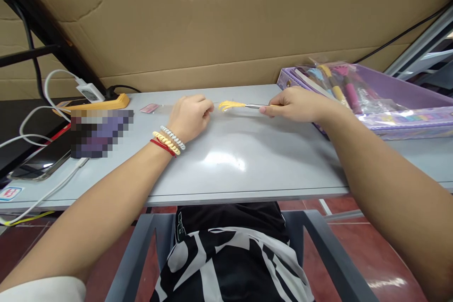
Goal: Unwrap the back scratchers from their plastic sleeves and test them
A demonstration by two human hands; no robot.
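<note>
My right hand (293, 104) is closed around the handle end of a small back scratcher (231, 104), with a yellow claw head and a silver metal shaft. The claw points left, toward my left hand (191, 113), above the white tabletop. My left hand's fingers are pinched on a clear plastic sleeve (164, 109), which trails out to the left and carries a pink label (149, 108) at its end. Film also seems to show between the hand and the claw; its exact outline is hard to see. Most of the handle is hidden inside my right hand.
A purple box (396, 125) at the right holds several wrapped yellow, pink and blue items. At the left lie a phone (42, 160), a blurred-out object (102, 134), a yellow power strip (120, 101) and white cables (46, 104). Cardboard (212, 23) stands behind the table (247, 174).
</note>
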